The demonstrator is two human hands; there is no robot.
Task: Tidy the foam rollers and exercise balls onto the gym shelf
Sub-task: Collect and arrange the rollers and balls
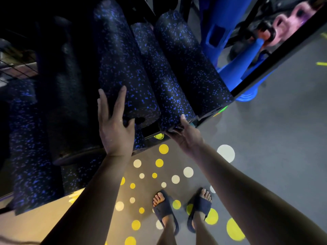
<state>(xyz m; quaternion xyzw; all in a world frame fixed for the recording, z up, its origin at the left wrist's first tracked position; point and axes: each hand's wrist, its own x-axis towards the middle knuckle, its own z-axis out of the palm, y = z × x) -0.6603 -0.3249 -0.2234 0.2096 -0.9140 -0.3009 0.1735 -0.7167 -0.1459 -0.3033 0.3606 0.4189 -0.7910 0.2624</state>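
Several black foam rollers with blue speckles lie side by side on a dark gym shelf [251,85]. My left hand [115,128] rests flat against the near end of a thick roller [122,68], fingers spread over its side and thumb at its end hole. My right hand [185,135] cups the near end of the middle roller [164,85] from below, fingers under its rim. A third roller [191,64] lies at the right edge of the shelf. More rollers [31,147] sit in shadow to the left. No exercise ball is clearly visible.
Blue plastic equipment [230,32] and dark gear stand behind the shelf at upper right. The grey floor [274,147] carries yellow and white dots. My feet in dark slides [182,211] stand just before the shelf edge.
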